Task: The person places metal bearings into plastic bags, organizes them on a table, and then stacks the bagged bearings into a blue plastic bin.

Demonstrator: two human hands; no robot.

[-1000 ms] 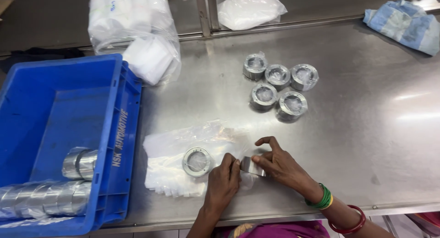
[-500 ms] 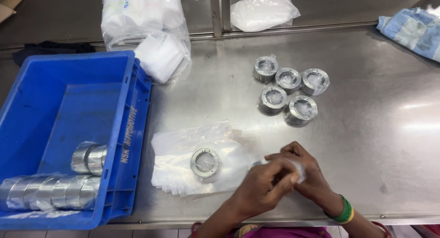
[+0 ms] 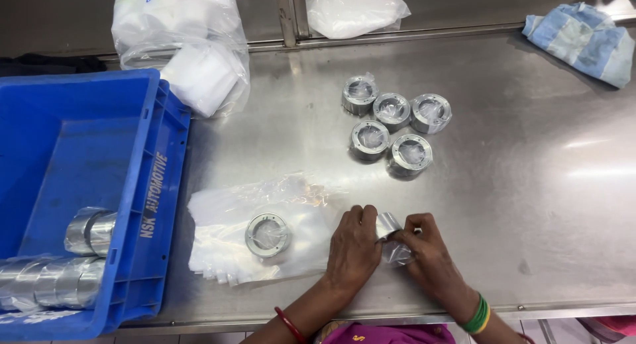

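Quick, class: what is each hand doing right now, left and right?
Left hand: closed on the bagged metal ring.
Right hand: closed on the same ring's plastic bag.

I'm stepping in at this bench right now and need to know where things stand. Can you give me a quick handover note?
Left hand and right hand both grip one metal ring, part-wrapped in a clear plastic bag.
Done: five bagged rings grouped mid-table.
Left: one ring on the bag stack; more rings in the blue crate.
Spare bags lie at the table's back; a blue cloth lies far right.
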